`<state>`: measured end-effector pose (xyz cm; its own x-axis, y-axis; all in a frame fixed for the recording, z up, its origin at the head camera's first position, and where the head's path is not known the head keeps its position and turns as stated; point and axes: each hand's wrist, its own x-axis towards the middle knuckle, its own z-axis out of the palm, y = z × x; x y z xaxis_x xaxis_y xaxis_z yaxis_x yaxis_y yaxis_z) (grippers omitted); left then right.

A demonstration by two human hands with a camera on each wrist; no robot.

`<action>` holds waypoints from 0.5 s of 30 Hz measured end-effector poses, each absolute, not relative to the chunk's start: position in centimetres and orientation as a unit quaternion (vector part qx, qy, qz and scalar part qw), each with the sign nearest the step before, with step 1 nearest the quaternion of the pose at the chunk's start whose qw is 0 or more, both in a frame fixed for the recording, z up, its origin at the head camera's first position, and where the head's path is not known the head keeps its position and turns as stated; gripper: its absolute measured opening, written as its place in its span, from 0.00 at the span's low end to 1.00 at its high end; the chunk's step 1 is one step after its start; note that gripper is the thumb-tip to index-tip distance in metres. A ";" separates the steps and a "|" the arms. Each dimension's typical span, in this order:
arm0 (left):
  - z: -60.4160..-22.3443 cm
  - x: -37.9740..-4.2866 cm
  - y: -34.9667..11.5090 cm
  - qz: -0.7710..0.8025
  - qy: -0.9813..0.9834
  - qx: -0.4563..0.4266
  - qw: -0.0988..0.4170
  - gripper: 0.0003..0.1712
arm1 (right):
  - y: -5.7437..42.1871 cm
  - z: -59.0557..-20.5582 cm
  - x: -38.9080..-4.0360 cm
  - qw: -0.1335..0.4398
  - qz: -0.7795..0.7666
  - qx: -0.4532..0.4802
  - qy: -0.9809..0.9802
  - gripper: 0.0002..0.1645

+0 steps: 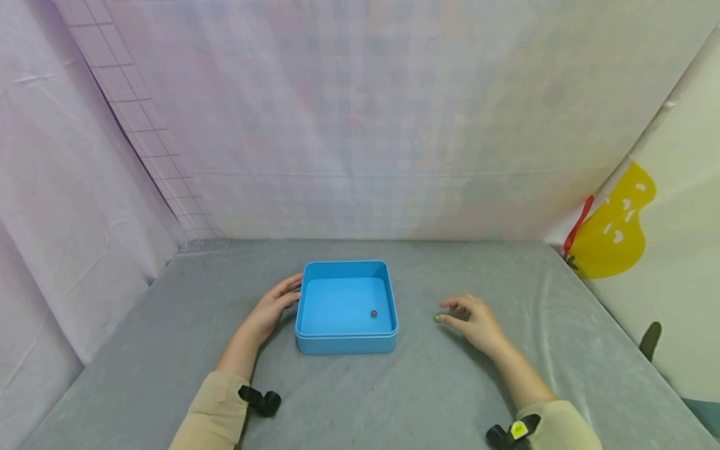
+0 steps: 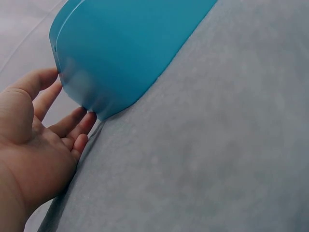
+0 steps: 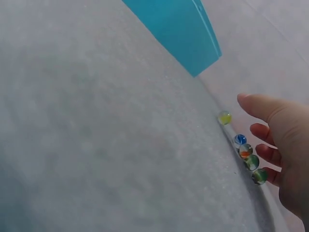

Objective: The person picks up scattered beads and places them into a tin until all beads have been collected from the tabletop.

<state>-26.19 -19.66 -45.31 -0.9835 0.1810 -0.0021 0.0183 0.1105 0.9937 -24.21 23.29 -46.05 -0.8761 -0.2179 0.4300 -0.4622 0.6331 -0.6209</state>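
Note:
A blue square box [image 1: 347,345] stands on the grey cloth with one small reddish-brown marble [image 1: 374,314] inside. My left hand [image 1: 270,314] is at the box's left side, its slightly bent fingertips [image 2: 83,112] touching the outer wall. Right of the box, my right hand [image 1: 474,325] is low over the cloth, thumb and fingers apart. A yellow-green marble [image 3: 224,117] lies just off the thumb tip. Along the other fingertips is a row of glass marbles: a blue one [image 3: 240,140], an orange one [image 3: 245,151] and two green ones [image 3: 259,176]. In the head view the hand hides this row.
Grey cloth [image 1: 349,406] covers the table. A pale curtain [image 1: 349,125] hangs behind it, with white cloth [image 1: 67,187] at the left. On the right side hangs a sheet with a yellow printed shape [image 1: 615,234].

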 end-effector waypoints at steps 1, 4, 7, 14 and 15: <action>-45.3 -26.2 -19.6 0.663 0.743 0.068 0.061 0.30 | 23.3 -46.1 -24.2 0.161 0.382 0.191 -0.890 0.14; -45.3 -26.2 -19.6 0.663 0.744 0.066 0.060 0.29 | 23.3 -46.3 -24.1 0.168 0.377 0.194 -0.890 0.14; -45.4 -26.2 -19.6 0.662 0.744 0.066 0.059 0.29 | 23.3 -46.4 -24.0 0.153 0.378 0.189 -0.893 0.14; -44.8 -25.9 -19.5 0.665 0.741 0.069 0.063 0.30 | 23.5 -46.7 -24.4 0.107 0.389 0.175 -0.898 0.16; -44.8 -25.9 -19.5 0.664 0.742 0.067 0.063 0.30 | 23.5 -46.8 -24.5 0.106 0.389 0.173 -0.899 0.15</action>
<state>-25.91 -19.51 -44.84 -0.9832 0.1824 -0.0049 0.0152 0.1088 0.9939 -24.45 23.48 -46.78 -0.9174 -0.2295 0.3252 -0.3941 0.6379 -0.6617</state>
